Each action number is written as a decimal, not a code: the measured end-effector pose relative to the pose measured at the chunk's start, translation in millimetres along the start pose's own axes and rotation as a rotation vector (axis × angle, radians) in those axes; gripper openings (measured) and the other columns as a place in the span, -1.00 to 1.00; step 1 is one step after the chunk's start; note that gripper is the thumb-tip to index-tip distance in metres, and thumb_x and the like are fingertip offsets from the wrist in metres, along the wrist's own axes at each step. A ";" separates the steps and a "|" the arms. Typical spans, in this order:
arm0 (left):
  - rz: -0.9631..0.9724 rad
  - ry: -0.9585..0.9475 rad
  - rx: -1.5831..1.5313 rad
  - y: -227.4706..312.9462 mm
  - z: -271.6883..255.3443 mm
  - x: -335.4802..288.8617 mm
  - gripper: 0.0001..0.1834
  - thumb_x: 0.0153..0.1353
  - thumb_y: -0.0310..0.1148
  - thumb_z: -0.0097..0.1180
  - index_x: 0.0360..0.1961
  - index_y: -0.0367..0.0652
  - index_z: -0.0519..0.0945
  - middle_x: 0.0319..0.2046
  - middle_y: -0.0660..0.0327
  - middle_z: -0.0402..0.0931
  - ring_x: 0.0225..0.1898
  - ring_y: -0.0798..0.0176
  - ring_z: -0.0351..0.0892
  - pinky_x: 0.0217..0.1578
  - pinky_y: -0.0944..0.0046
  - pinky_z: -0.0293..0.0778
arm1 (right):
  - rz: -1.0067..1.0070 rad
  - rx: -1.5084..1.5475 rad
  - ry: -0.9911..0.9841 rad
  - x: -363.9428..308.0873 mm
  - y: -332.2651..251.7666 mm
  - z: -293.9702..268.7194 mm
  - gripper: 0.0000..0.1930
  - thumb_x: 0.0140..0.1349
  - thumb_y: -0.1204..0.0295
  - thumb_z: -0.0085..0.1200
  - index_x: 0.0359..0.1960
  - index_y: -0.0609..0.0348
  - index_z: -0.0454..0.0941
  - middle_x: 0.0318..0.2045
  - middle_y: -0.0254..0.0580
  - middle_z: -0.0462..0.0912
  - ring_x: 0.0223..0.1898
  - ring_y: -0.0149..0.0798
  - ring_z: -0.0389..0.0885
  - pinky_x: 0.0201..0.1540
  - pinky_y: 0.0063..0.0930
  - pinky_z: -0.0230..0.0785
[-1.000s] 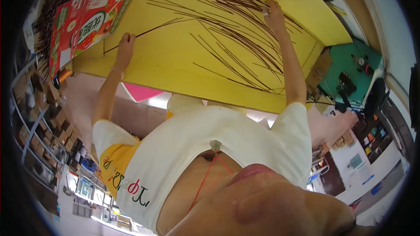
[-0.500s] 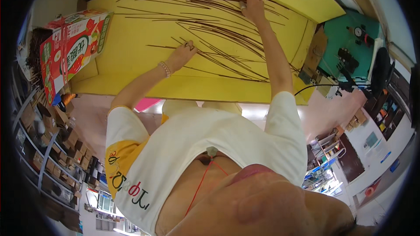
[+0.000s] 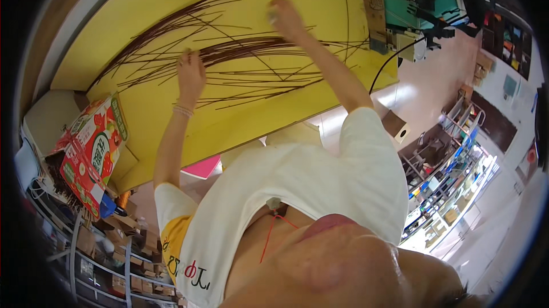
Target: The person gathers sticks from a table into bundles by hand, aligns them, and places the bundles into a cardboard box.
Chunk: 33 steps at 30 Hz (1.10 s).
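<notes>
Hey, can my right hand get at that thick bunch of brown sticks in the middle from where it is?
Probably yes: the right hand, though blurred, looks just beyond the bunch of brown sticks, with only yellow surface visible between; the left hand is by the bunch's left end.

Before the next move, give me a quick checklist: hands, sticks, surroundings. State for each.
1. Left hand at the dark sticks: ok, it is at the left part of the middle bundle.
2. Left-hand grip on a stick: cannot tell, the fingertips are too small to judge.
3. Right hand empty: cannot tell, it is blurred over the yellow surface.
4. Sticks lined up: not ok, several lie loose or cross the others.
5. Red carton clear of both hands: ok, it is apart at the left end.
</notes>
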<state>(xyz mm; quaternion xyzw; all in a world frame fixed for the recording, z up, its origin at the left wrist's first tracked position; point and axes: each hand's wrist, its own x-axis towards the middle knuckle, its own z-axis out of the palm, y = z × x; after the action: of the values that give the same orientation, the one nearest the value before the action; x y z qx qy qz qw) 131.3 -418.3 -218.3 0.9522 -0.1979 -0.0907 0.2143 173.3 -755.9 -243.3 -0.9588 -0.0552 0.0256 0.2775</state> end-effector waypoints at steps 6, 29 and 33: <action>0.135 0.177 0.193 -47.6 -11.2 90.8 -0.52 0.11 -0.51 0.07 0.09 -0.29 0.33 0.05 -0.17 0.32 0.10 -0.17 0.30 0.09 -0.13 0.27 | 0.777 -0.471 -0.051 -42.7 151.1 -68.3 -0.55 0.20 0.39 0.00 0.05 0.44 0.26 0.05 0.26 0.31 0.08 0.16 0.35 0.07 -0.14 0.34; 0.222 -0.304 0.447 -57.7 -12.4 65.9 -0.68 0.11 -0.66 -0.01 -0.07 -0.27 0.42 -0.05 -0.13 0.38 0.02 -0.27 0.37 0.02 -0.12 0.36 | 0.169 -0.911 -0.488 -189.0 195.5 -104.4 -0.63 0.13 0.47 0.14 -0.04 0.32 0.37 -0.07 0.07 0.44 -0.35 -0.12 0.60 -0.51 -0.31 0.52; 0.193 -0.247 0.391 -58.3 -12.1 59.7 -0.66 0.11 -0.67 -0.02 -0.05 -0.27 0.43 -0.05 -0.12 0.38 0.02 -0.25 0.37 0.00 -0.10 0.37 | -0.007 -0.861 -0.499 -183.9 213.7 -102.4 -0.58 0.09 0.47 0.15 0.00 0.26 0.36 -0.08 0.00 0.46 -0.21 -0.09 0.57 -0.30 -0.28 0.52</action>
<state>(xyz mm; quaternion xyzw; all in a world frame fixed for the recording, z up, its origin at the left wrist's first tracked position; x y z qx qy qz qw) 208.1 -390.2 -238.6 0.9339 -0.3266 -0.1454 0.0080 18.5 -1011.7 -267.8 -0.9508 -0.1287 0.2283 -0.1650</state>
